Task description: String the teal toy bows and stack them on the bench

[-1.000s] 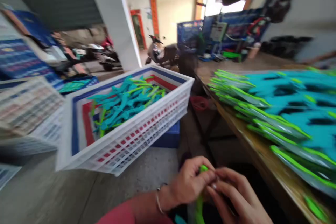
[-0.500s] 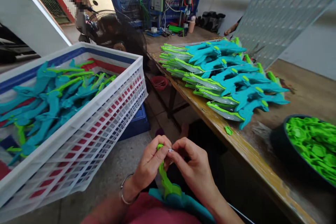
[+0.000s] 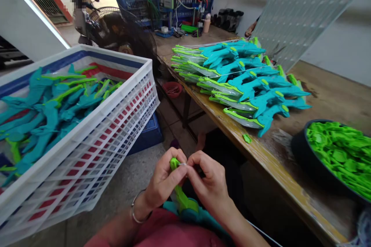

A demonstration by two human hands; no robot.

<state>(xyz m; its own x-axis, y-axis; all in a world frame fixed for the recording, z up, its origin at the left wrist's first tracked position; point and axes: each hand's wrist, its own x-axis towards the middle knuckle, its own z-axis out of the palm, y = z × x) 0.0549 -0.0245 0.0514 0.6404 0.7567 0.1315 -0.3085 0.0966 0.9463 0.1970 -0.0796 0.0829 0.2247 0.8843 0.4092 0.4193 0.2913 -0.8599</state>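
Green-and-teal plastic piece (image 3: 182, 200), green end up, before a red shirt (image 3: 162, 228); thin white string (image 3: 182, 164) at its tip.

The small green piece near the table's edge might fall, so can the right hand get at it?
Probably yes, once free: the right hand pinches a white string, but nothing visible stands between it and the small green piece on the table.

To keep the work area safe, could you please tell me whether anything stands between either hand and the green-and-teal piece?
Nothing visible does: the left hand holds the green-and-teal piece by its green end, and the right hand is beside it, pinching a thin white string.
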